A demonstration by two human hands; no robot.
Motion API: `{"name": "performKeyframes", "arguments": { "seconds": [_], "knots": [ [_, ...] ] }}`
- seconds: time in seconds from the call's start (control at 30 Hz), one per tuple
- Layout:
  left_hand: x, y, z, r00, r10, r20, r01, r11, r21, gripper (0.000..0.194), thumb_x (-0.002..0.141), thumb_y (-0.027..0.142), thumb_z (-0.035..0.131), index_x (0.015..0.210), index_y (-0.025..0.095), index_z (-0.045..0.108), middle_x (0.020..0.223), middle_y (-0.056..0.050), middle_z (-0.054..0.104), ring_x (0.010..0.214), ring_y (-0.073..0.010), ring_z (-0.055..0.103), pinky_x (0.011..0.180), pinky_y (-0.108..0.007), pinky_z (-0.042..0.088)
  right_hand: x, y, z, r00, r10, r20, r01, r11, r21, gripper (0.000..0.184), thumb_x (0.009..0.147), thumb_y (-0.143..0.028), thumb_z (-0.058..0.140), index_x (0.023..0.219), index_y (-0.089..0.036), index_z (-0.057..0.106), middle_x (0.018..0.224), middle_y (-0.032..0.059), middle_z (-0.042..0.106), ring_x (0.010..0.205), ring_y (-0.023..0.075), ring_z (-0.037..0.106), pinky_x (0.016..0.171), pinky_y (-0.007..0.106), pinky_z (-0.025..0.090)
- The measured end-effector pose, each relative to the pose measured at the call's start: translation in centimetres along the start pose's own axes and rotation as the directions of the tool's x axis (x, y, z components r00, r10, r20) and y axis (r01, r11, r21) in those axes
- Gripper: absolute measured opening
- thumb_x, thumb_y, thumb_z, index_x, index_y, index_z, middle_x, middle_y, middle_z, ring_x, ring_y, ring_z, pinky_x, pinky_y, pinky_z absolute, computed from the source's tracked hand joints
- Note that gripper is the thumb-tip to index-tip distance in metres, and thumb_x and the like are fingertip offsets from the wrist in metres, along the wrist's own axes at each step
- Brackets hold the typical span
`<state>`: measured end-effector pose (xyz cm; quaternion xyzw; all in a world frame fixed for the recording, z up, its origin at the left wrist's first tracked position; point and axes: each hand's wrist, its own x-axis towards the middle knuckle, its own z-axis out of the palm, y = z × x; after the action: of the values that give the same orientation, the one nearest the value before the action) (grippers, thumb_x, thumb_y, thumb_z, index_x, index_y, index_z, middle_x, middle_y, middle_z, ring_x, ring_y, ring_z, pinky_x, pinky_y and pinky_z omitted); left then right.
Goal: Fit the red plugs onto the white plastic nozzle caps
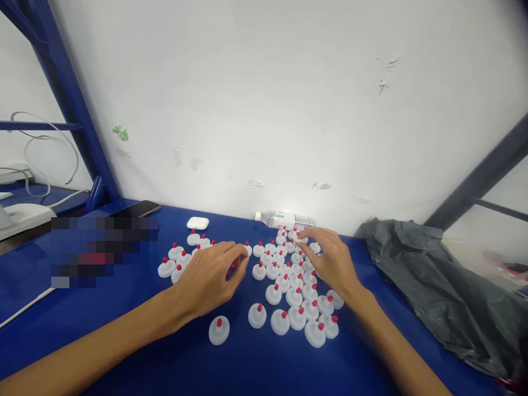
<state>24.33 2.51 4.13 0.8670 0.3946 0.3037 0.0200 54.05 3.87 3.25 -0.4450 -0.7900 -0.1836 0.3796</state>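
Many translucent white round caps with red tips (280,322) are spread over the blue table, most of them standing close together at centre right. My left hand (212,278) is curled over the left part of the group, thumb and forefinger closed at the edge of a red-tipped cap (247,249); its palm hides several others. At the back of the right cluster, my right hand (330,258) pinches another cap (302,240) between thumb and fingers. One cap (219,331) lies apart near the front, below my left hand.
A clear plastic bottle (284,220) lies against the white wall. A small white case (198,223) and a phone (140,209) are at the back left, by a blurred patch and a white cable (28,305). A dark plastic bag (445,291) covers the right side. Blue frame posts (78,93) rise left.
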Motion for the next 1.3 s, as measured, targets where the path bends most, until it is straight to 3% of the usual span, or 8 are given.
{"name": "performKeyframes", "arguments": {
  "seconds": [0.23,0.4,0.53,0.73,0.97,1.07,1.17,1.3],
  "knots": [
    [-0.4,0.4,0.4,0.991,0.122,-0.048,-0.121,0.992,0.021,0.017,0.099,0.036,0.054,0.101,0.021,0.062,0.079,0.001,0.065,0.070,-0.0169,0.060,0.060,-0.028,0.040,0.5,-4.5,-0.7,0.974,-0.179,0.140,0.166,0.982,0.094,0.015,0.098,-0.013,0.055,0.111,-0.022,0.056,0.110,0.0068,0.071,0.107,0.0231,0.067,0.090,0.039,0.052],
    [-0.6,0.6,0.7,0.966,0.253,-0.048,-0.238,0.948,0.210,0.023,0.099,0.043,0.055,0.103,0.021,0.059,0.082,-0.001,0.064,0.070,-0.0192,0.059,0.052,-0.029,0.034,0.6,-7.4,-1.2,0.920,-0.366,0.139,0.354,0.929,0.107,0.026,0.096,-0.004,0.052,0.116,-0.019,0.057,0.112,0.0074,0.071,0.113,0.0234,0.064,0.097,0.040,0.051],
    [-0.5,0.9,0.6,0.930,0.368,-0.004,-0.346,0.876,0.335,0.023,0.104,0.026,0.041,0.088,0.020,0.056,0.074,-0.001,0.059,0.065,-0.0191,0.054,0.047,-0.031,0.025,0.4,-8.6,-1.0,0.904,-0.411,0.117,0.399,0.910,0.115,0.033,0.092,0.000,0.050,0.119,-0.018,0.058,0.121,0.0098,0.069,0.112,0.0215,0.064,0.096,0.038,0.053],
    [-0.8,1.6,-0.1,0.938,0.325,0.123,-0.346,0.906,0.244,0.019,0.097,0.014,0.039,0.087,0.019,0.053,0.078,-0.003,0.060,0.067,-0.0196,0.051,0.049,-0.032,0.027,0.3,-8.9,-1.0,0.897,-0.436,0.075,0.417,0.890,0.184,0.027,0.094,-0.003,0.053,0.117,-0.015,0.058,0.120,0.0102,0.072,0.112,0.0216,0.065,0.096,0.038,0.056],
    [-0.6,1.5,0.1,0.952,0.285,0.110,-0.299,0.945,0.136,0.026,0.103,0.022,0.034,0.086,0.019,0.053,0.073,-0.002,0.058,0.063,-0.0186,0.049,0.049,-0.031,0.022,0.7,-9.4,-1.0,0.897,-0.441,0.034,0.425,0.881,0.209,0.020,0.097,-0.008,0.055,0.115,-0.017,0.057,0.113,0.0079,0.074,0.106,0.0201,0.067,0.090,0.035,0.059],
    [-0.7,1.5,0.2,0.979,0.197,0.052,-0.196,0.980,-0.015,0.035,0.106,0.023,0.030,0.077,0.020,0.049,0.067,0.001,0.053,0.058,-0.0151,0.046,0.052,-0.030,0.027,0.7,-8.8,-0.7,0.905,-0.426,0.010,0.418,0.892,0.173,0.020,0.096,-0.007,0.057,0.113,-0.018,0.057,0.117,0.0072,0.073,0.109,0.0207,0.067,0.092,0.035,0.058],
    [-0.7,1.1,0.0,0.995,0.098,-0.017,-0.100,0.978,-0.182,0.041,0.107,0.024,0.026,0.068,0.020,0.038,0.060,0.004,0.045,0.054,-0.0122,0.041,0.056,-0.029,0.031,0.7,-6.3,-0.8,0.939,-0.343,0.033,0.341,0.939,0.054,0.026,0.096,-0.005,0.052,0.116,-0.020,0.059,0.122,0.0076,0.071,0.116,0.0220,0.065,0.098,0.040,0.056],
    [-0.3,0.1,-0.7,0.993,0.091,-0.080,-0.098,0.991,-0.093,0.038,0.104,0.023,0.031,0.066,0.021,0.035,0.058,0.003,0.043,0.054,-0.0133,0.038,0.056,-0.030,0.028,0.8,-1.0,-2.4,0.998,0.012,-0.055,-0.018,0.993,-0.118,0.019,0.100,-0.026,0.056,0.117,-0.021,0.061,0.113,0.0087,0.073,0.104,0.0246,0.069,0.088,0.041,0.057]
  ]
}}
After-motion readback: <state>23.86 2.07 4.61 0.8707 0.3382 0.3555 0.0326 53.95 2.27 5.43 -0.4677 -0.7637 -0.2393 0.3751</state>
